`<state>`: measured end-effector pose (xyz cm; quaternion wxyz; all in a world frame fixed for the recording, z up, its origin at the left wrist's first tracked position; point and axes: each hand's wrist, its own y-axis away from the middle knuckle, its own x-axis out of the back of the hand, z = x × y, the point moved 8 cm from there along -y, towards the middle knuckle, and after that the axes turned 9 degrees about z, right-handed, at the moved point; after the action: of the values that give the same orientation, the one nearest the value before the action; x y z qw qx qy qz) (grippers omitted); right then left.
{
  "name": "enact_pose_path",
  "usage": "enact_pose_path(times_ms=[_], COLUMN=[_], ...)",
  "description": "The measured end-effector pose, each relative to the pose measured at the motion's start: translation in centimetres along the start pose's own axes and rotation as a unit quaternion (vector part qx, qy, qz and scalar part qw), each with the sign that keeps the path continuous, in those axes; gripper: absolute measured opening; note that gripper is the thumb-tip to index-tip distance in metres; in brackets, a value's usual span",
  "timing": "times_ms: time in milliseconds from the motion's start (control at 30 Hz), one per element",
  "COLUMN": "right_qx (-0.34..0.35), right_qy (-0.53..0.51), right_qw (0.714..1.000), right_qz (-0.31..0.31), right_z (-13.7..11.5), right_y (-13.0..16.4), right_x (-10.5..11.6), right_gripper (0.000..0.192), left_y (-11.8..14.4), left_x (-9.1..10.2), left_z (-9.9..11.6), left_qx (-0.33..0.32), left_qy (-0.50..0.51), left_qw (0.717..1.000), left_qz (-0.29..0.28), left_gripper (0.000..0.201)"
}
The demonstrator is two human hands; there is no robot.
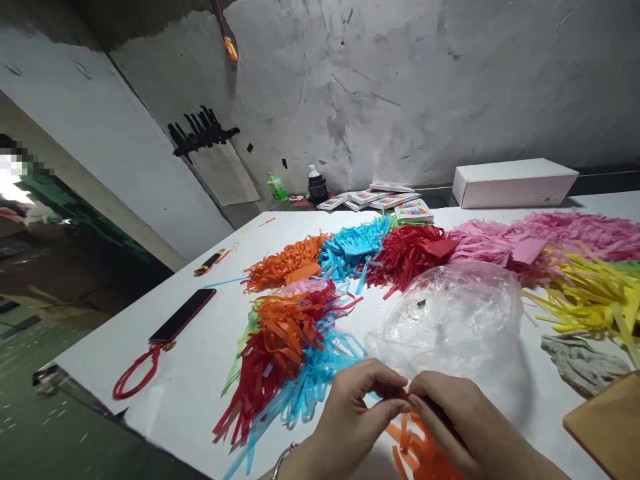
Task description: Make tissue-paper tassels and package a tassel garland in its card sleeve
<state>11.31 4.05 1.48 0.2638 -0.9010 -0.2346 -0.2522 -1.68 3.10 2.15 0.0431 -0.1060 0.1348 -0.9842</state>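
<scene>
My left hand (357, 407) and my right hand (460, 423) meet at the table's front edge, fingertips pinched together on an orange fringed paper strip (417, 450) that hangs below them. A thin dark stick-like thing (437, 410) runs along my right fingers; what it is cannot be told. Just left of my hands lies a mixed heap of red, orange and blue fringed paper (285, 357). A crumpled clear plastic bag (450, 317) sits right behind my hands.
Rows of orange (285, 263), blue (355, 247), red (410, 250), pink (530, 237) and yellow (590, 290) fringe lie across the white table (200, 360). A phone with a red strap (183, 315) is at left, a white box (515, 181) and card packs (380, 197) at the back, a grey rag (583, 363) at right.
</scene>
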Motion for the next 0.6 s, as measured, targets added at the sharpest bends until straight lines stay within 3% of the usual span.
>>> enact_pose_path(times_ms=[133, 267, 433, 600], right_qx=[-0.033, -0.043, 0.048, 0.159], right_qy=[-0.055, -0.041, 0.06, 0.143], right_qw=[0.998, 0.998, 0.996, 0.975], right_qz=[-0.003, 0.021, 0.042, 0.056], right_z=[0.4, 0.8, 0.3, 0.2], right_y=[-0.1, -0.1, 0.3, 1.4], right_x=[-0.1, 0.0, -0.2, -1.7], right_gripper=[0.028, 0.031, 0.021, 0.012], left_y=[-0.1, -0.1, 0.7, 1.7], left_x=[0.0, 0.1, -0.2, -0.9], left_z=[-0.1, -0.5, 0.2, 0.3], left_qx=[0.004, 0.028, -0.018, -0.088], left_qy=[-0.008, -0.016, -0.064, -0.147], left_qw=[1.0, 0.999, 0.996, 0.983], left_qz=[-0.011, -0.036, -0.053, -0.066], left_gripper=[0.01, 0.011, 0.026, 0.025])
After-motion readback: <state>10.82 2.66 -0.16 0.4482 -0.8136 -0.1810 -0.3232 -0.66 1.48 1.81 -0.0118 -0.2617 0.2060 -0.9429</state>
